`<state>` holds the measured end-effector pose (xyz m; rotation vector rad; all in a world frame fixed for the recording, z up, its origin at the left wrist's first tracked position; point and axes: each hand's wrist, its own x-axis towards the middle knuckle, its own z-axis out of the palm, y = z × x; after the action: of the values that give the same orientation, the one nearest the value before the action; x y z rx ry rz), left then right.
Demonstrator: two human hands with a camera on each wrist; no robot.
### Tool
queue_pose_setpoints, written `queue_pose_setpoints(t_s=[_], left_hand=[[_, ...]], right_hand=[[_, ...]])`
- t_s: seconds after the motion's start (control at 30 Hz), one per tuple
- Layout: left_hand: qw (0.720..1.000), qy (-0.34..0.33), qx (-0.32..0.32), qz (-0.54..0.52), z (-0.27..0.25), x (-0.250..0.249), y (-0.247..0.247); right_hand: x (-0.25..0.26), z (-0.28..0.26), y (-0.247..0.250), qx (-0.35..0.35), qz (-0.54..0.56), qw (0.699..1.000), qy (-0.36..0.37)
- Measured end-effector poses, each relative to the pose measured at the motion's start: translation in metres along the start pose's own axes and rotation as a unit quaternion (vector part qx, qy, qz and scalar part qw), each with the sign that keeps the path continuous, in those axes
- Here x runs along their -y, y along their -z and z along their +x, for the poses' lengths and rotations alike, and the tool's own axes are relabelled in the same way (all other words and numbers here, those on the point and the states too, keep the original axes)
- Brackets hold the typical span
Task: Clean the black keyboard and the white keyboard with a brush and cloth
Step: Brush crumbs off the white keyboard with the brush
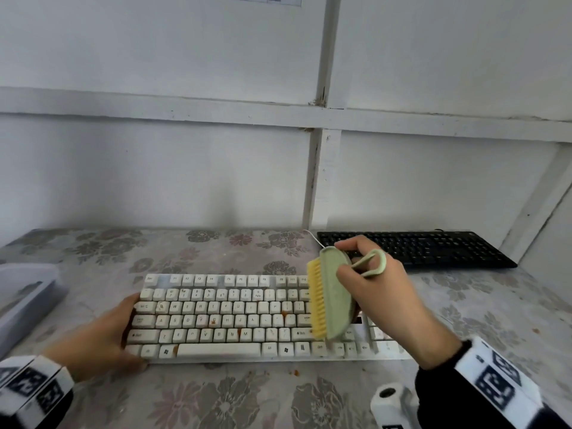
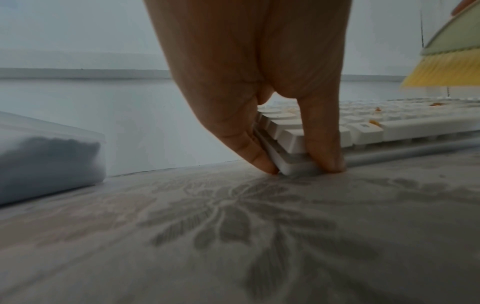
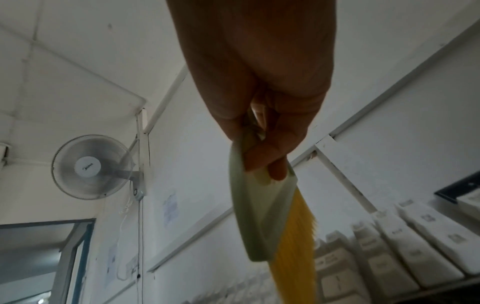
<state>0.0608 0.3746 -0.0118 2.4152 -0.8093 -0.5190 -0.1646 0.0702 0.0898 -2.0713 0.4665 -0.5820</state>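
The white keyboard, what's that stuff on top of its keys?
Orange-brown crumbs and stains dot the white keyboard. The brush in the right hand covers some keys at its right end.

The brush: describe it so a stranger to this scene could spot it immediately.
On the floral-patterned table lies a white keyboard. Above its right end, the right hand grips the brush: a pale green oval body with a loop handle and the scene's only bright yellow bristles.

Hidden: my brush (image 1: 332, 294) covers the white keyboard's (image 1: 216, 317) right keys; my container (image 1: 21, 300) is edge-cropped, contents blurred.
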Motion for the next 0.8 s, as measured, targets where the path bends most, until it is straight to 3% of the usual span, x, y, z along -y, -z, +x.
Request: queue_pose_setpoints(t_s=[0.13,0.37,0.63,0.8], left_hand=[[1.0,0.008,-0.003,0.013,0.001,0.0,0.0],[1.0,0.001,-0.01,0.023,0.0,-0.004,0.0],[1.0,0.004,-0.007,0.016,-0.001,-0.004,0.0],[1.0,0.014,-0.003,0.023,-0.002,-0.007,0.001]], right_hand=[[-0.009,0.0,-0.01,0.014,-0.055,0.998,0.0],[-0.021,-0.032,-0.015,0.097,-0.019,0.995,-0.021],[0.001,-0.005,-0.005,0.004,-0.028,1.0,0.004],[-0.009,0.0,-0.016,0.01,-0.046,0.999,0.005]])
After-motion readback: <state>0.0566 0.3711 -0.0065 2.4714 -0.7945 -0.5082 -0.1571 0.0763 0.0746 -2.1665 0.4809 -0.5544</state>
